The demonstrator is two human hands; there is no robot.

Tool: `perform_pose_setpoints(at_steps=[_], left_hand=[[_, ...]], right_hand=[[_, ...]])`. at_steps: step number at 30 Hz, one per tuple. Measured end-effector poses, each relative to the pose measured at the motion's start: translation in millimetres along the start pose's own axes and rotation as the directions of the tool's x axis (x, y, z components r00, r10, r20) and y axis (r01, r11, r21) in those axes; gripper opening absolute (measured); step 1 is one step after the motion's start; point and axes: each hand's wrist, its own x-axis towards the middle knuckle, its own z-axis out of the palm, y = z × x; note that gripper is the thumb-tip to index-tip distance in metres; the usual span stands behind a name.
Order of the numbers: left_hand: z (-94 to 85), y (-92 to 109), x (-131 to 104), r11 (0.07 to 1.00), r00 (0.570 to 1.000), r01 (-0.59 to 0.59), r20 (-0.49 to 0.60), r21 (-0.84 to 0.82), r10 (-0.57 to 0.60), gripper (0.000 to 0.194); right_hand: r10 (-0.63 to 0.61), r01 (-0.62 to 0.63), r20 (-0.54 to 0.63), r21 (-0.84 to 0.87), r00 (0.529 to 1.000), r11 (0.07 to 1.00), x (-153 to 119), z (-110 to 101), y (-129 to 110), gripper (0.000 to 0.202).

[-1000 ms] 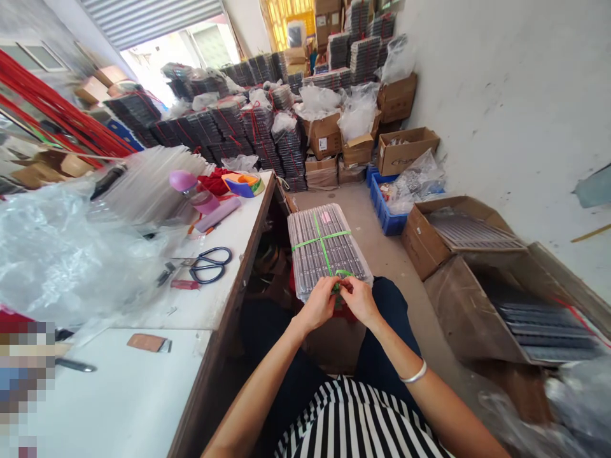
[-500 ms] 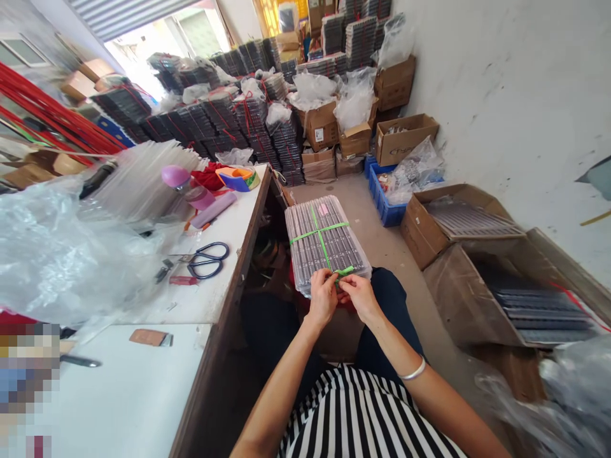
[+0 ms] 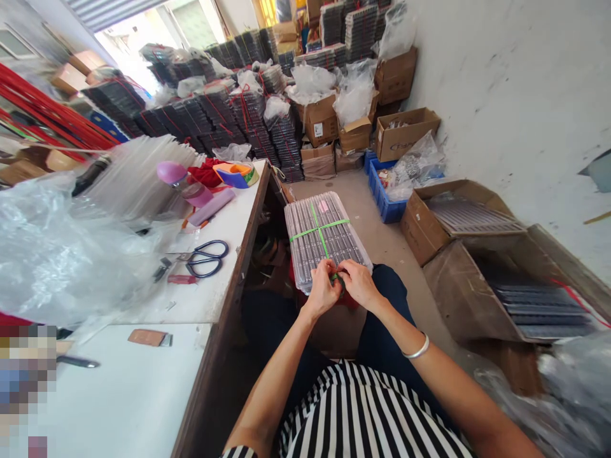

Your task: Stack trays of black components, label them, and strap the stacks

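A stack of clear plastic trays (image 3: 305,254) with dark ribbed contents lies in front of my knees. Green strap (image 3: 334,225) crosses over its top, and a pink label (image 3: 324,206) shows near the far end. At the near edge my left hand (image 3: 325,286) is closed on the green strap. Just to its right, my right hand (image 3: 357,284) pinches the same strap, the fingertips of both hands almost touching. The strap's end is mostly hidden by my fingers.
On the left, a white table (image 3: 143,375) holds scissors (image 3: 206,259), a brown-handled blade (image 3: 150,338), a purple bottle (image 3: 184,181) and plastic bags (image 3: 71,248). To the right are open cardboard boxes (image 3: 422,229) and a blue crate (image 3: 386,202). Stacked trays (image 3: 286,143) stand behind.
My hands have moved slightly up over the near edge of the stack. The loose green strap end that stuck out above my fingers is now mostly hidden between them.
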Motion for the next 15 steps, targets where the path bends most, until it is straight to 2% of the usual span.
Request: perform_pose_setpoints(at_steps=[5,9,13,15], left_hand=[[10.8,1.1,1.7,0.998,0.996,0.019,-0.083,0.057,-0.015,0.029],[7.3,-5.1,-6.8,0.998,0.988,-0.006,-0.156,0.063,0.016,0.029],[-0.4,-7.2,-16.8,0.974,0.962,0.101,-0.268,0.202,-0.044,0.006],[-2.2,-4.6,-19.4,0.945,0.969,0.148,-0.235,0.292,-0.079,0.012]], right_hand=[[-0.014,0.017,0.043,-0.068,0.999,0.998,4.8,-1.3,4.6,0.014],[-0.037,0.045,0.098,-0.086,0.994,0.995,8.8,-5.1,0.6,0.012],[-0.081,0.104,0.184,-0.12,0.98,0.987,15.3,-9.5,-4.2,0.012],[-0.101,0.137,0.222,-0.15,0.97,0.979,17.8,-11.2,-5.9,0.012]])
